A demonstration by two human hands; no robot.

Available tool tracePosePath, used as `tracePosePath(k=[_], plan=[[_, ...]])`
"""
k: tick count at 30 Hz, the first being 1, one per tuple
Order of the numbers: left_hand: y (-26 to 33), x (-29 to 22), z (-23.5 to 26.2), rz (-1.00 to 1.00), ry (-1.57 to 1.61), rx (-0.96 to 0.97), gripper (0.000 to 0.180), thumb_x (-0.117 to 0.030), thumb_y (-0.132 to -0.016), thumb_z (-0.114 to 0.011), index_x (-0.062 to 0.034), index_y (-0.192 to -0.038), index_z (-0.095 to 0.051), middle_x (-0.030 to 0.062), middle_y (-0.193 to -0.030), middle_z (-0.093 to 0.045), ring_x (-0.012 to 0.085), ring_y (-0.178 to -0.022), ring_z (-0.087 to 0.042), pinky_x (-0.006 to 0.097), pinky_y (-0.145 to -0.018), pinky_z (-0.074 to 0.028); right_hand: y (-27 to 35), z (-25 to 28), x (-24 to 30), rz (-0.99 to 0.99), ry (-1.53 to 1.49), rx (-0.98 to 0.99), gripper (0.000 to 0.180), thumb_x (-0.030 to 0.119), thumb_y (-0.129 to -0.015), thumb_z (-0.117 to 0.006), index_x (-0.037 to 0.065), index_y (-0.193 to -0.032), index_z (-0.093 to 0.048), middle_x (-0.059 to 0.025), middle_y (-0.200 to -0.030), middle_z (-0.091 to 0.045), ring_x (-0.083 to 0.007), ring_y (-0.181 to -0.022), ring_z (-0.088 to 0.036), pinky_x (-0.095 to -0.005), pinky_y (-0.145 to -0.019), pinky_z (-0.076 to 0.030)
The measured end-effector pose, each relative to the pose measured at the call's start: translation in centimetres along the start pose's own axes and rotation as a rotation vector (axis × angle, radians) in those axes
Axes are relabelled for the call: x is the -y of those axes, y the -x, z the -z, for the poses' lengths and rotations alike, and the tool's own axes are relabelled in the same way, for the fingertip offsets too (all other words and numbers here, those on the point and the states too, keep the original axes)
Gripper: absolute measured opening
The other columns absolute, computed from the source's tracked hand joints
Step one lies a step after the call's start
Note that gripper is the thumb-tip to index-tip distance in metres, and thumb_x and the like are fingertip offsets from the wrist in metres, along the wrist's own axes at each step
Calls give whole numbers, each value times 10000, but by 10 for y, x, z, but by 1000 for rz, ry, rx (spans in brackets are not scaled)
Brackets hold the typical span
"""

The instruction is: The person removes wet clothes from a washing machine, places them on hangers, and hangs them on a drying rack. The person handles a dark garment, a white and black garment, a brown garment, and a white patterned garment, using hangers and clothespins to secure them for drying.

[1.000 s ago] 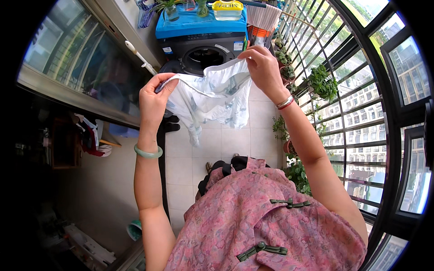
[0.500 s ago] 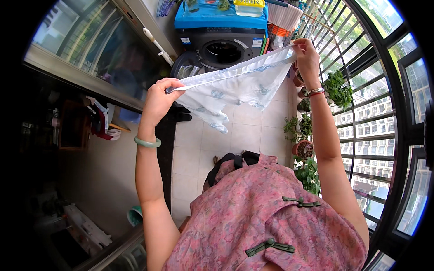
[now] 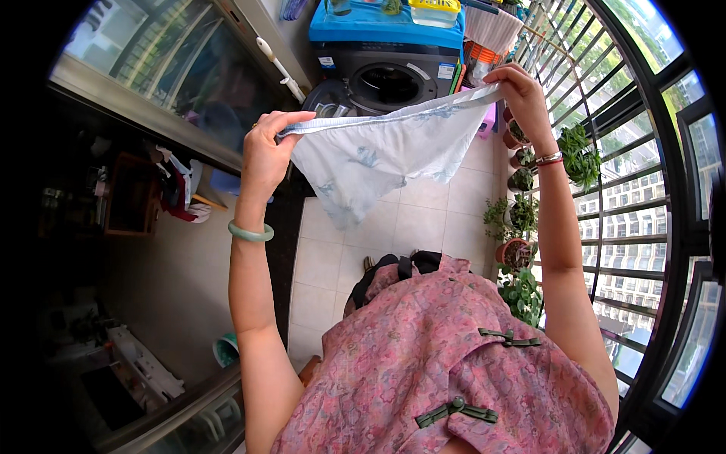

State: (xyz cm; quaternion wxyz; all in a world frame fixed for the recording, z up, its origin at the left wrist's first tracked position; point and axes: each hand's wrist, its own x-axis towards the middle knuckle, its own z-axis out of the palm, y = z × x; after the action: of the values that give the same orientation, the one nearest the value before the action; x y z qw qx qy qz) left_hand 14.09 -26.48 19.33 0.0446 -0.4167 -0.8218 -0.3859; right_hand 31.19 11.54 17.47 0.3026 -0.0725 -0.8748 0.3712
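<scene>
A thin white garment with a pale blue print [image 3: 386, 147], apparently a pair of pants with a gathered waistband, hangs stretched in the air between my hands. My left hand [image 3: 268, 147] pinches one end of the waistband between thumb and fingers. At the other end, higher and to the right, my right hand [image 3: 522, 98] grips the waistband's corner, its fingers bent over the edge. The cloth droops below the band toward the tiled floor and touches nothing there. Its lower folds are slightly blurred.
Ahead stands a dark front-loading washing machine [image 3: 386, 57] with its round door [image 3: 330, 102] swung open and a blue cover [image 3: 378, 26] on top. Potted plants [image 3: 517, 253] line the right side beside the metal window bars [image 3: 628, 200]. A glass sliding door [image 3: 162, 83] is at left.
The garment's lower part has swung and spread wider, hanging flatter. Both hands keep their grip on the waistband. The whole view has shifted, so the surroundings appear slightly farther right.
</scene>
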Motion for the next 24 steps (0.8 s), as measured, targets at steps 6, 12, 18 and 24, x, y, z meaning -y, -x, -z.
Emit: tracePosePath(k=[6,12,18,24], plan=[[1,-6,-6,220,232,-68,197,17,-826,-676,-80,-986,-737,40,-886,-675,142,-788,-594,258,-719,-467,12,-17,22,127,135,316,365,116,-785,-768,72,-1128,-653,-54,-1051,-557,-216,-1008,-574,-302,-882,-505],[3,3,-8,191,171,-65,142,16,-844,-531,-31,-901,-653,23,-896,-673,104,-828,-583,246,-758,-462,15,-41,16,235,426,247,166,136,-761,-762,78,-909,-713,-57,-967,-558,-250,-1022,-525,-369,-901,-463],[-1,20,-10,267,293,-69,151,-36,-815,-472,-28,-876,-610,44,-818,-631,131,-820,-572,274,-756,-450,8,-43,12,300,475,72,182,183,-762,-699,86,-915,-711,-13,-1108,-627,-241,-1093,-534,-383,-972,-398],[-3,-16,-9,146,7,143,446,-494,-759,-769,-93,-954,-749,62,-797,-659,194,-774,-575,305,-739,-445,-4,-48,27,-164,-54,92,191,117,-790,-603,27,-956,-631,-83,-845,-627,-141,-773,-590,-270,-724,-487]])
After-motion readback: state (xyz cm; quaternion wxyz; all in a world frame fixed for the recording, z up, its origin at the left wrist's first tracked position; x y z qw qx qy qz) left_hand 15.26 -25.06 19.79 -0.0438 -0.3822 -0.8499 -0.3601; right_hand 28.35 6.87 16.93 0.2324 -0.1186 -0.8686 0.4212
